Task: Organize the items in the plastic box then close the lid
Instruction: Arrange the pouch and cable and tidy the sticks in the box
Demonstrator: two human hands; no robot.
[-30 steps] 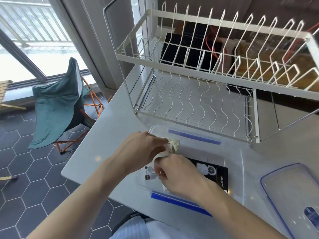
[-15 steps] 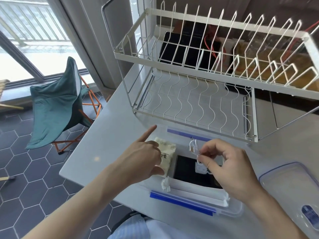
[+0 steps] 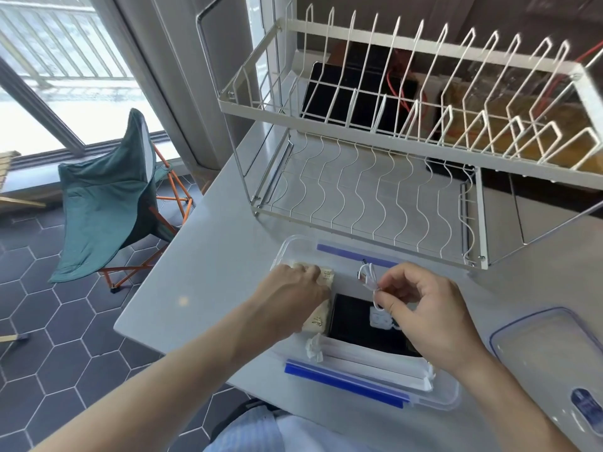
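Observation:
A clear plastic box (image 3: 434, 398) with blue clips stands open at the table's near edge. Inside lie a beige packet (image 3: 318, 319) on the left, a black card (image 3: 355, 324) in the middle and white wrapped sticks (image 3: 368, 358) along the front. My left hand (image 3: 293, 300) rests on the beige packet, fingers curled down over it. My right hand (image 3: 427, 308) pinches a coiled white cable (image 3: 368, 277) above the box's far side. The clear lid (image 3: 548, 350) lies on the table to the right.
A white two-tier wire dish rack (image 3: 375, 197) stands just behind the box. The table's left edge (image 3: 169, 265) drops to a tiled floor with a green folding chair (image 3: 104, 203).
My left hand has lowered its pointing finger and settled on the beige packet. My right hand has kept the cable over the box, barely moving.

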